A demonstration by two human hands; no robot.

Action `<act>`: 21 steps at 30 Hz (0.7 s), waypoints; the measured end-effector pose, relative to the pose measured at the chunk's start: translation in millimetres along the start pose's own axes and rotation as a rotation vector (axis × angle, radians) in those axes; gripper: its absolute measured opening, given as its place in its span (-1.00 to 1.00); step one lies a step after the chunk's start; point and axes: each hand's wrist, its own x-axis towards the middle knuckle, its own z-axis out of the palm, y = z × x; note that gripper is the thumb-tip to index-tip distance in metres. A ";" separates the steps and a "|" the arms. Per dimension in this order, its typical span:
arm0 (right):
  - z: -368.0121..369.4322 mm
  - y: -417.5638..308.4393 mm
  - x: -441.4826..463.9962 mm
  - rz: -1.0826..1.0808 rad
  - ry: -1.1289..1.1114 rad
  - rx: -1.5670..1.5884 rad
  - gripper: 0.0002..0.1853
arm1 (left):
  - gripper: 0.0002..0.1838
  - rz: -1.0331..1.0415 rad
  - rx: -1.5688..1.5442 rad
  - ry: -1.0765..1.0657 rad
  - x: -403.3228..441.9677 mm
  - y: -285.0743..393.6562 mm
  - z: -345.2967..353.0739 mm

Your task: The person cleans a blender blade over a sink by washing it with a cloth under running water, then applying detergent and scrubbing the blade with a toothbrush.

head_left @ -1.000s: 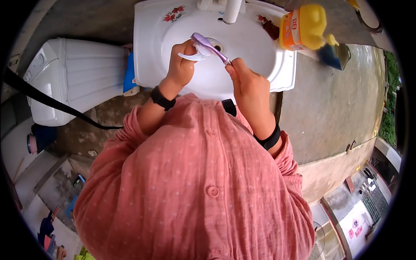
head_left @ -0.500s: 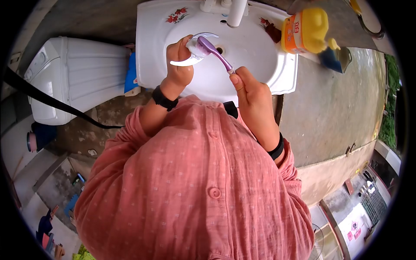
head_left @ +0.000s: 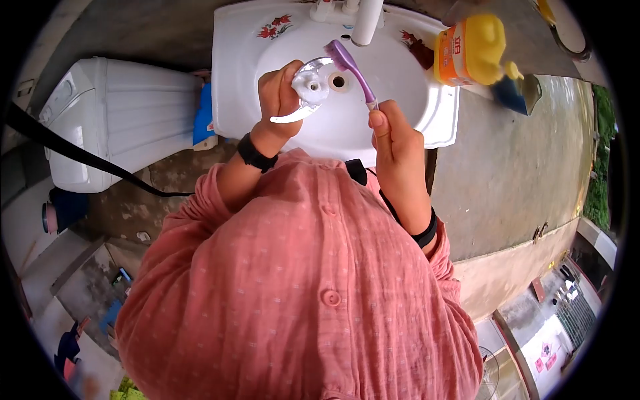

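Over the sink (head_left: 232, 80), my left hand (head_left: 277, 100) is closed around a food processor blade (head_left: 311, 88), which has a white hub with a hole and two curved shiny blades. The hub's hole faces the camera. In my right hand (head_left: 400, 143) is a purple toothbrush (head_left: 359, 75), gripped by its handle, bristle end up and pointing left. The brush head is just right of the upper curved blade, close to it; whether they touch I cannot tell. My left fingers partly hide behind the hub.
A white faucet (head_left: 367, 23) reaches over the basin above the drain (head_left: 339, 82). At the sink's right corner stands a yellow jug (head_left: 481, 50) with an orange label. A white washing machine (head_left: 127, 120) is on the left, with a blue item (head_left: 203, 117) beside it.
The toothbrush has moved off the hub, up and to the right, along with my right hand. The blade has shifted slightly down and right, and its hub hole now shows.
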 end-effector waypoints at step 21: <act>0.5 1.7 -5.2 -0.124 0.010 -0.210 -0.80 | -0.73 0.075 0.071 0.029 -10.8 2.6 -8.5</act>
